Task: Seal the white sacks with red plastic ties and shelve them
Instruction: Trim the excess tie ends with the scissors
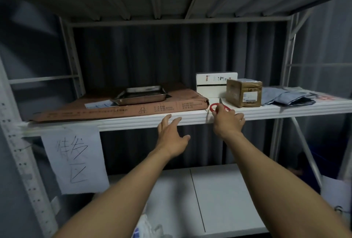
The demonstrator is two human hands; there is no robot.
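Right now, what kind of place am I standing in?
Probably a storeroom: white metal shelving holds a taped brown parcel and a flat cardboard carton, with a handwritten paper sign taped to the shelf edge.

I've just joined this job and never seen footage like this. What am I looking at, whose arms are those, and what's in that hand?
There is no machine here. This is one picture from a camera worn on a person's head, looking forward and down, so the two bare arms are the wearer's own. They reach to a white metal shelf. The left hand is open, fingers spread near the shelf's front edge, holding nothing. The right hand grips red-handled scissors at that edge. On the shelf lie a flat cardboard box with a metal tray on it, a white box, a brown taped parcel and folded grey fabric. A handwritten paper sign hangs at the left.
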